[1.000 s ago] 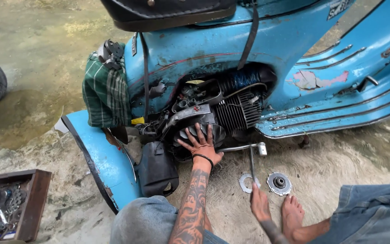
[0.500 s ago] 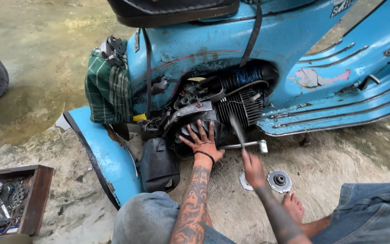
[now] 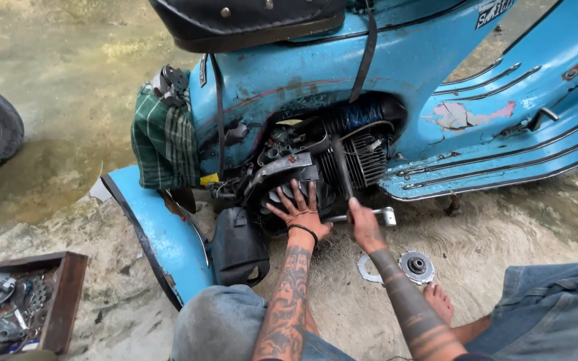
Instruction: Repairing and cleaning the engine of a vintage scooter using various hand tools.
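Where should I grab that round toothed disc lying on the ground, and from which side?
Take the toothed disc by its outer rim, coming from above. It lies flat on the ground, beside a thin ring and just ahead of the bare foot, so only its top face and edge show.

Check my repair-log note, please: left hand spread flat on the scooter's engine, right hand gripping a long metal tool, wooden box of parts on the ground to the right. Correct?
Not quite: in the head view the wooden box lies to the left. The left hand is spread on the engine, and the right hand grips the tool.

Your left hand (image 3: 299,212) pressed flat on the blue scooter's exposed engine (image 3: 316,170); your right hand (image 3: 364,224) gripped a dark metal bar (image 3: 341,167) beside it.
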